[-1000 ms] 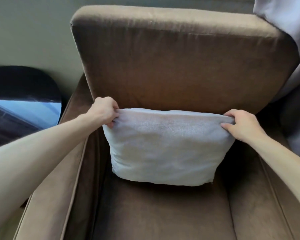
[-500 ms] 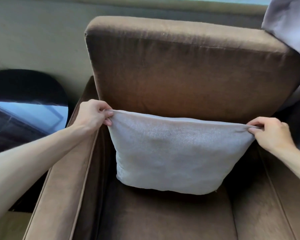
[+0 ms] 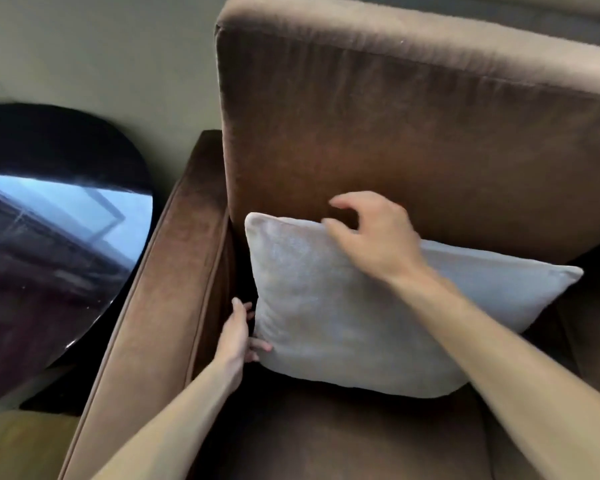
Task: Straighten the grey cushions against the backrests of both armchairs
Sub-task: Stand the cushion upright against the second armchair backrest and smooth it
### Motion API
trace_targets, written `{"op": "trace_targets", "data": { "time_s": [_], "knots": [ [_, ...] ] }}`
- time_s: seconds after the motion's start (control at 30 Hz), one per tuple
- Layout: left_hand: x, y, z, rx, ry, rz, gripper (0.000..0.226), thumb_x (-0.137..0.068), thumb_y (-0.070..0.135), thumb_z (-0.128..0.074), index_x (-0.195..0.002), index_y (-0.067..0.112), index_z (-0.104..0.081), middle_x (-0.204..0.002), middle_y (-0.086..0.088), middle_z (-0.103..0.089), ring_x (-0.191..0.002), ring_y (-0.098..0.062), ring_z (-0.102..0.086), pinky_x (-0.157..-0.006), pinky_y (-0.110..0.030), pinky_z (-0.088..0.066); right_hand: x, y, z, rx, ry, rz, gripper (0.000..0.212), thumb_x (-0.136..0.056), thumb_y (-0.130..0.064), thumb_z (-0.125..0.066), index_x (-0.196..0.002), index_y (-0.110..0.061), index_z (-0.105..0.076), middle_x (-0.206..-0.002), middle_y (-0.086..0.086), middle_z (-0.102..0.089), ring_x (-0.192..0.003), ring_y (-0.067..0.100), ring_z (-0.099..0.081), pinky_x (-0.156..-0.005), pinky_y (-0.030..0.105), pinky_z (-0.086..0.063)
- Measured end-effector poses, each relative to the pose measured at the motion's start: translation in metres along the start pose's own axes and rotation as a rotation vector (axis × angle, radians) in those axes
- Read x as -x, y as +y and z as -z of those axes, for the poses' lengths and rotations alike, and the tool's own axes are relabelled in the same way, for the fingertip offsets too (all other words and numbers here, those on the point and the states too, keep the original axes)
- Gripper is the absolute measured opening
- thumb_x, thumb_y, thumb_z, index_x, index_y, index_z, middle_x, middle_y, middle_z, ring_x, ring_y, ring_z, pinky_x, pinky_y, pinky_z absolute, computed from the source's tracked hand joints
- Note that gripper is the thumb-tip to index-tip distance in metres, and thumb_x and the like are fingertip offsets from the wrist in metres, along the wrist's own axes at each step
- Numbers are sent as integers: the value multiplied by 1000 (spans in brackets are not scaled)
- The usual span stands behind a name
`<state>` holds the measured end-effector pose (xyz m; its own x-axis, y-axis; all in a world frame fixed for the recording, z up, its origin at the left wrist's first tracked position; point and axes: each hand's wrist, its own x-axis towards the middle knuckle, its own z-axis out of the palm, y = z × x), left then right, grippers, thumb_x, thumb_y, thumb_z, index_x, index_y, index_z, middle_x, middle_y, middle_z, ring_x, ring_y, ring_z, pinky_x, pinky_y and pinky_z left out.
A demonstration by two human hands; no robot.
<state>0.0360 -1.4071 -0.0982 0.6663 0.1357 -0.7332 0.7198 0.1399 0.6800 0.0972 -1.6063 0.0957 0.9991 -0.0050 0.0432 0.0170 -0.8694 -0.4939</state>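
a brown velvet armchair [image 3: 413, 140] fills most of the view, and the one thing sitting in its seat well is a grey cushion [image 3: 343, 317]. the cushion stands on its lower edge on the seat [image 3: 343, 441], leaning back so its top edge touches the lower part of the backrest [image 3: 395, 109]. it sits a little askew: the top left corner is high and near the left armrest [image 3: 160, 306], while the top right corner drops lower and points toward the right side of the chair.

the left hand [image 3: 238, 337] is down in the narrow gap between the inner wall of the left armrest and the cushion's left edge, fingers spread and loosely closed on that edge near the bottom left corner. the right hand [image 3: 374, 237] hangs over the cushion's top edge, fingers [image 3: 340, 204] curled and apart, holding nothing; whether the palm touches the fabric i cannot tell, as the hand is blurred. the right forearm crosses in front of the cushion's right half.

beside the armchair, just past the left armrest, stands a round black bench [image 3: 49, 258] with a glossy top that mirrors a bright window. a pale wall [image 3: 101, 57] rises behind both, and a strip of yellowish floor [image 3: 21, 445] shows at the lower left corner.
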Motion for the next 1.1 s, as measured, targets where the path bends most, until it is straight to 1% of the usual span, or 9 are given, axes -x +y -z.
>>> {"op": "trace_targets", "data": {
  "time_s": [0.13, 0.23, 0.37, 0.6, 0.73, 0.9, 0.97, 1.03, 1.1],
  "knots": [
    [-27, -27, 5, 91, -80, 173, 65, -98, 68, -19, -120, 21, -59, -100, -20, -72, -35, -11, -55, -34, -18, -42, -15, -58, -49, 163, -236, 79, 37, -95, -49, -53, -127, -32, -60, -132, -5, -59, -122, 29, -57, -86, 45, -46],
    [-40, -36, 7, 132, -44, 170, 61, -100, 63, -21, -95, 17, -60, -68, -19, -64, -35, -13, -57, -43, -20, -51, -27, -66, -67, 153, -177, 70, 18, -95, -34, -53, -103, -26, -68, -110, 1, -66, -102, 33, -63, -75, 38, -41],
    [-53, -46, 3, 137, 1, 149, 75, -101, 61, -21, -105, -2, -61, -40, -9, -55, -31, -10, -52, -41, -15, -45, -35, -53, -63, -153, 20, 27, 15, -85, -17, -60, -87, -19, -75, -91, 0, -72, -91, 22, -66, -81, 37, -52],
    [-27, -17, 5, -135, -72, 21, 65, -102, 61, -15, -109, 23, -67, -45, -8, -60, -34, -12, -50, -39, -21, -43, -19, -18, -30, -130, -91, 128, 36, -83, -22, -77, -118, -22, -70, -115, -5, -67, -71, -7, -46, -81, 14, -34],
    [4, 43, 3, -90, -85, -303, 56, -103, 59, -24, -104, 35, -74, -85, -32, -66, -41, -18, -41, -37, -24, -28, 8, 60, 20, 0, -131, -131, 47, -80, -28, -82, -124, -20, -68, -118, -2, -62, -103, 12, -56, -86, 19, -34],
    [43, 139, -6, -158, -186, -672, 19, -99, 37, -57, -101, 24, -71, -60, 6, -60, -41, -12, -44, -38, -17, -33, 62, 171, 86, 187, -21, -461, 36, -92, -5, -58, -125, -12, -68, -129, 14, -63, -114, 34, -63, -88, 27, -48],
    [52, 162, -10, -400, -132, -811, 9, -95, 20, -65, -98, 20, -73, -65, 8, -63, -42, -7, -50, -45, -12, -40, 73, 203, 102, 220, -50, -542, 42, -90, 1, -52, -127, -13, -65, -125, 20, -60, -89, 31, -69, -78, 34, -57],
    [59, 174, -17, -627, -21, -858, 9, -92, 16, -67, -86, 18, -74, -67, -2, -67, -39, -6, -55, -49, -9, -42, 77, 223, 111, 191, -111, -569, 38, -91, 3, -51, -122, -15, -64, -115, 19, -61, -58, 19, -71, -54, 18, -55],
    [64, 180, -22, -723, 17, -818, 15, -92, 16, -67, -79, 17, -72, -59, -9, -69, -37, -4, -56, -50, -8, -43, 74, 230, 118, 164, -91, -562, 25, -91, 3, -56, -103, -16, -67, -92, 14, -70, -47, 10, -66, -55, 13, -51]
  ]
}}
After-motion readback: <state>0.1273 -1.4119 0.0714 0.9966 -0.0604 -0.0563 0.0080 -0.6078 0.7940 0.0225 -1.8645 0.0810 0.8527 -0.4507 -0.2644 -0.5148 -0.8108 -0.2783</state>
